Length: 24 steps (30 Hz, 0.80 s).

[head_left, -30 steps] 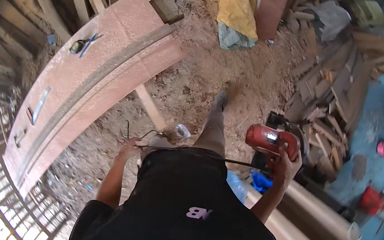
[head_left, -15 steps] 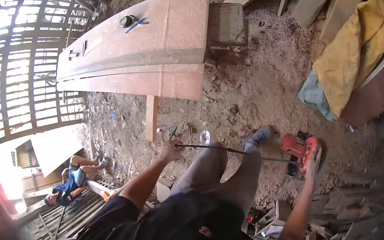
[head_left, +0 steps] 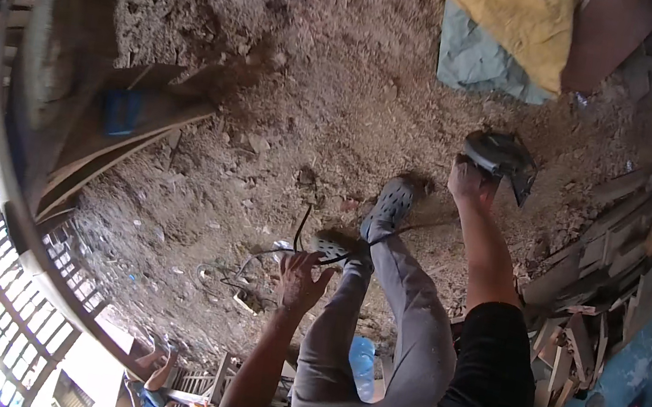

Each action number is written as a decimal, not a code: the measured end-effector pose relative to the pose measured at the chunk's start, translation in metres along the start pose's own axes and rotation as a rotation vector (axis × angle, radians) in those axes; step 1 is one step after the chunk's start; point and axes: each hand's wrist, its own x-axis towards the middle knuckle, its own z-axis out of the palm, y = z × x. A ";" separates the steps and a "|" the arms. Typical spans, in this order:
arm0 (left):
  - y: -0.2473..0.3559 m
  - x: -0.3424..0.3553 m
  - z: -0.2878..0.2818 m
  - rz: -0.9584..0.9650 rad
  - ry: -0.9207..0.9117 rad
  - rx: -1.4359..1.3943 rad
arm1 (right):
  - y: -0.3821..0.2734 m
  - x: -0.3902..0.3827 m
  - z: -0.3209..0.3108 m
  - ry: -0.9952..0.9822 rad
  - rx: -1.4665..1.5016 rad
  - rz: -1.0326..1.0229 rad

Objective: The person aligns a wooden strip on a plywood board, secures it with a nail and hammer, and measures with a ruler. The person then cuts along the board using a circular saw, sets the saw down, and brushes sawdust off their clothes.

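My right hand grips a circular saw, held low over the sawdust-covered ground to the right. Its black power cord runs left across my legs to my left hand, which is closed around it, a loop of cord rising above the fingers. Both my grey perforated clogs stand on the sawdust between the two hands. My grey trousers and black shirt fill the lower middle.
A curved wooden panel with a blue object on it lies at the left. Stacked wood offcuts crowd the right. A yellow and grey cloth lies at the top. A blue plastic bottle lies beside my leg.
The view has swung down and right, so the wooden panel has slid to the left edge. My right hand has carried the saw forward and lower. My left hand keeps the cord.
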 end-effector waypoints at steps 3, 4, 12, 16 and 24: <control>-0.012 0.015 0.033 0.032 0.020 0.178 | -0.010 0.040 0.043 0.096 -0.034 0.051; -0.001 0.029 0.054 0.005 -0.068 0.100 | 0.024 0.060 0.053 0.135 -0.063 0.158; -0.009 0.080 0.056 0.084 -0.022 0.137 | -0.036 -0.011 -0.021 -0.099 0.287 -0.056; 0.048 0.099 0.005 -0.040 -0.090 0.225 | -0.142 -0.250 -0.239 0.353 0.983 -0.642; 0.253 0.025 -0.147 -0.011 -0.254 0.146 | -0.104 -0.449 -0.443 0.709 1.001 -0.878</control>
